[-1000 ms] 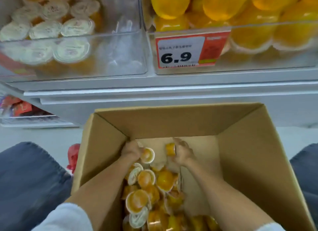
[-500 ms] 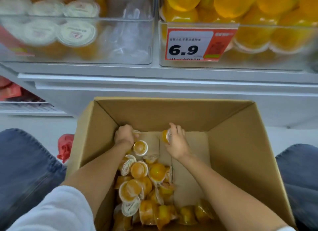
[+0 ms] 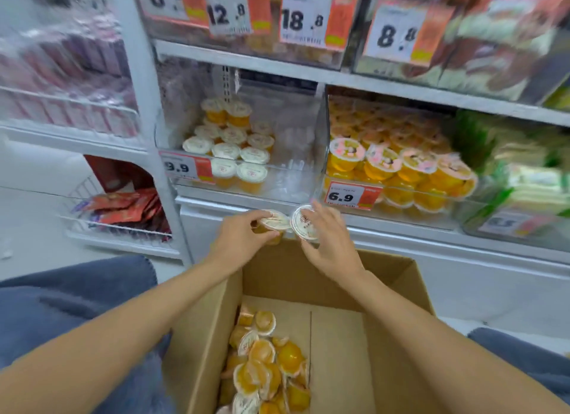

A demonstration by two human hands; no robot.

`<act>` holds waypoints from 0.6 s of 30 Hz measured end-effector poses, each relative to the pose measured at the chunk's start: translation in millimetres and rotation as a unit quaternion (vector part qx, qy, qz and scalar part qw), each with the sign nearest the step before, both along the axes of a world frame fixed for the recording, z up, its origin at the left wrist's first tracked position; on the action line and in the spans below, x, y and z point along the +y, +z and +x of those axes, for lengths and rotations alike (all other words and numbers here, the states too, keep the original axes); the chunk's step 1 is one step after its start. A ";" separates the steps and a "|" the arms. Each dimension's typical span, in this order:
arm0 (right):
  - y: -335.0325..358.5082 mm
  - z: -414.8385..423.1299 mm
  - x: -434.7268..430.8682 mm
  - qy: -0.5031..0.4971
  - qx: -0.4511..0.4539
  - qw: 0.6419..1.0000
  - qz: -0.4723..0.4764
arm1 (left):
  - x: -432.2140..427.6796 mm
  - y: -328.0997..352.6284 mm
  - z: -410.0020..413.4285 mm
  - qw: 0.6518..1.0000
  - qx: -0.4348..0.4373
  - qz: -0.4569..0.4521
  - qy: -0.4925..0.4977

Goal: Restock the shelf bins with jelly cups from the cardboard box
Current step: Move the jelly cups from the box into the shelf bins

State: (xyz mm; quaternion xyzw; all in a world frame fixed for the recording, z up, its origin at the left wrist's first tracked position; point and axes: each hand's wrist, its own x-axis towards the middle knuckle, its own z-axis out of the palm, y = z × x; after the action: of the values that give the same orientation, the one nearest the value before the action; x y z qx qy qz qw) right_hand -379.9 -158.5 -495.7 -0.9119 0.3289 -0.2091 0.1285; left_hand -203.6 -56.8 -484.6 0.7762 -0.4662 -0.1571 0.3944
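Observation:
My left hand (image 3: 243, 239) grips an orange jelly cup (image 3: 274, 223) with a white lid. My right hand (image 3: 330, 244) holds a second jelly cup (image 3: 304, 222), lid facing me. Both cups are side by side above the far edge of the open cardboard box (image 3: 398, 290), just below the shelf front. Several loose jelly cups (image 3: 265, 367) lie in the box's left part. The clear shelf bin (image 3: 293, 173) with the 9.9 tag holds several white-lidded cups (image 3: 228, 145) on its left side; its right side is bare.
Right of that bin, a clear bin (image 3: 401, 194) tagged 6.9 is full of larger yellow jelly cups. Green packs (image 3: 524, 173) fill the far right. A wire basket (image 3: 117, 210) with red packets sits low left. Price tags hang on the shelf above. My knees flank the box.
Both hands have risen out of the box, each with a jelly cup, up to the shelf front. My view has tilted up from the box to the shelves.

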 end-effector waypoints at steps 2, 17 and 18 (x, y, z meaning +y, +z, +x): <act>28.4 19.1 -4.7 0.006 -0.047 0.998 -0.038 | 0.1 28.4 18.3 0.998 -0.022 -0.053 0.000; 77.8 238.3 -150.0 -0.116 -0.082 0.987 0.075 | -116.9 79.3 195.4 0.990 -0.063 -0.091 0.083; 71.3 249.0 -162.4 -0.130 -0.064 0.987 0.067 | -124.3 75.1 207.9 0.992 -0.078 -0.058 0.076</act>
State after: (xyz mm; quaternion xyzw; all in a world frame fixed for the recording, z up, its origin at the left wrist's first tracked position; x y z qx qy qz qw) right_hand -130.9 -320.9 -424.4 -0.8354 0.4490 -0.2597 0.1819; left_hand 4.3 -181.1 -409.5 0.7947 -0.4438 -0.0385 0.4123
